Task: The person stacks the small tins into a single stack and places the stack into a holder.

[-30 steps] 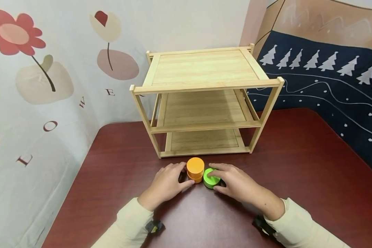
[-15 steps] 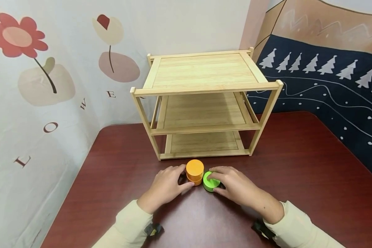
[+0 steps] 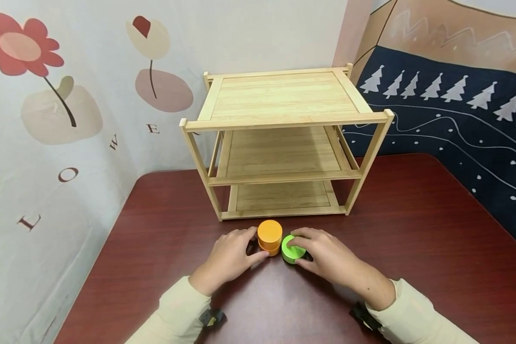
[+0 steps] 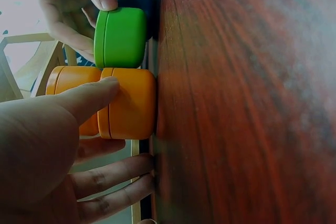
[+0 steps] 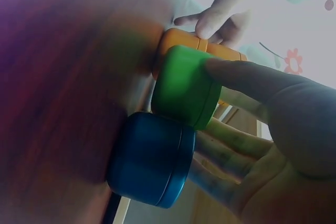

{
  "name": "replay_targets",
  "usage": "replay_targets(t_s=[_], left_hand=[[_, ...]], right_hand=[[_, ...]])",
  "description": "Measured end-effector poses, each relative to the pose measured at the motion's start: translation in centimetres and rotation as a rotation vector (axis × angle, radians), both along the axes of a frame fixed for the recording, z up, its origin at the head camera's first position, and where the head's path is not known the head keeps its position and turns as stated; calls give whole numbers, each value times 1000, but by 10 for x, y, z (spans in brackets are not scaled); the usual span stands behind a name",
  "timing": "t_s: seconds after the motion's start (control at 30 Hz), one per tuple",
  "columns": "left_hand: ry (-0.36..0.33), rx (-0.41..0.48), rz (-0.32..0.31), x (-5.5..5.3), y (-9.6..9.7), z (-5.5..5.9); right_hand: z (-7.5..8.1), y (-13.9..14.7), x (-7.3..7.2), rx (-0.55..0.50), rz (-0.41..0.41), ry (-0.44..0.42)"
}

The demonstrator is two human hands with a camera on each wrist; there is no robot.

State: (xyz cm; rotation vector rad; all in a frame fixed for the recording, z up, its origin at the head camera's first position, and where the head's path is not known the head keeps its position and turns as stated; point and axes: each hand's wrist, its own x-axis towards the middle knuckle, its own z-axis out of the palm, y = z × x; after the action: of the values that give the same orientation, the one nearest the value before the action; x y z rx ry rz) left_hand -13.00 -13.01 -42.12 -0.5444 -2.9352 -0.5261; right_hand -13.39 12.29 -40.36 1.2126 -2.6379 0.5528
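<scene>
Two orange lidded tins, an upper one (image 3: 270, 231) and a lower one (image 4: 134, 106), stand stacked on the table (image 3: 155, 248). From the left, my left hand (image 3: 230, 258) holds the lower tin, its thumb on the side near the lid seam. Right beside the stack is a green lidded tin (image 5: 184, 90). My right hand (image 3: 331, 255) grips it, the thumb at its lid edge and a finger on top. A blue tin (image 5: 144, 156) sits close against the green one; in the head view my right hand hides it.
Behind the tins stands a three-tier wooden shelf (image 3: 284, 120), its front bottom rail close to them. A wall with printed flowers (image 3: 81, 191) borders the table's left side. A dark panel with white trees (image 3: 447, 138) borders the right.
</scene>
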Motion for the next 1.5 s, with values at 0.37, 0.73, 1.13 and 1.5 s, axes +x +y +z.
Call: replay_targets(t_s=[0.37, 0.73, 1.13, 1.5], left_hand=[[-40, -13, 16, 0, 1, 2], [-67, -35, 52, -1, 1, 2], [-72, -27, 59, -1, 1, 3], [-72, -18, 57, 0, 1, 3]], right_hand=[[4, 1, 1, -34, 2, -21], [12, 2, 3, -64, 9, 49], [20, 3, 9, -131, 7, 93], [28, 4, 15, -170, 12, 122]])
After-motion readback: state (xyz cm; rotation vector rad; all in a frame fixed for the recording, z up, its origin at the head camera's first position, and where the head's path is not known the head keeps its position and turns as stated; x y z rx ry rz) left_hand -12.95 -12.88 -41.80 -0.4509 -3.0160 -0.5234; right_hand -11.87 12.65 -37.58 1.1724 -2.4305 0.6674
